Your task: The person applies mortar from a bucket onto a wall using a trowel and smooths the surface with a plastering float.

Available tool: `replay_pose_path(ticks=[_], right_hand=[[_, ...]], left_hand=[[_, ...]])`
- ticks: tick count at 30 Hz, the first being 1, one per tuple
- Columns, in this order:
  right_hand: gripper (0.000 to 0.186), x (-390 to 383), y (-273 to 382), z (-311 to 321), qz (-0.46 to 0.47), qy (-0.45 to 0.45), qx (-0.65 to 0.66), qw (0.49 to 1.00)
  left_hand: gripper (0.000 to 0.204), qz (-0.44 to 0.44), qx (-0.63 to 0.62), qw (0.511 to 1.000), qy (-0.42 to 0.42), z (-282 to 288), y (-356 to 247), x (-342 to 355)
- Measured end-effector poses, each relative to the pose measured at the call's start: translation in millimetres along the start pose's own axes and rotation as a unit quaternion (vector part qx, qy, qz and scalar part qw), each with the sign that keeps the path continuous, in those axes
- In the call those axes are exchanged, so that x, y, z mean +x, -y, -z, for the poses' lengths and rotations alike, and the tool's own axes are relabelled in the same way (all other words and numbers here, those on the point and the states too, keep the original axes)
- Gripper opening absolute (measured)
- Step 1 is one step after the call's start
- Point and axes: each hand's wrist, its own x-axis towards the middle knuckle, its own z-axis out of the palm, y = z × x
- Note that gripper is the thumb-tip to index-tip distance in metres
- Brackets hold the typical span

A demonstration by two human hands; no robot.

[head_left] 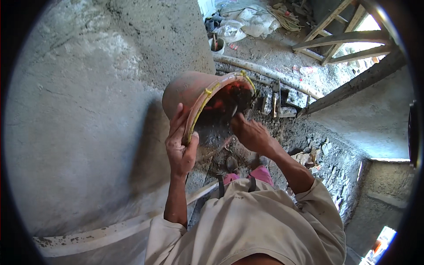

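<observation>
Fingers of the left hand (pixel 180 143) curl around the yellow-bound rim of a round orange pan (pixel 194 90), tilted against the rough grey plastered wall (pixel 79 123). The right hand (pixel 249 132) reaches inside, gripping a mortar-caked tool; rubble lies below.

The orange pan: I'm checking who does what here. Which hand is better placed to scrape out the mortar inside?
Probably the right hand: it reaches into the tilted orange pan, at the mortar. The left hand is busy gripping the rim.
</observation>
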Motion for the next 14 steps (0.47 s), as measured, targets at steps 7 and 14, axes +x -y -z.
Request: replay_pose_path(ticks=[7, 14], right_hand=[[0.046, -13.0, -21.9, -9.3, -0.011, 0.188, 0.297, 0.936], [0.060, -13.0, -19.9, -61.1, -0.125, 0.378, 0.702, 0.590]], left_hand=[[0.048, -0.037, 0.022, 0.990, 0.133, 27.1, -9.7, 8.7], [0.059, 0.060, -0.087, 0.991, 0.085, 15.8, 2.9, 9.3]])
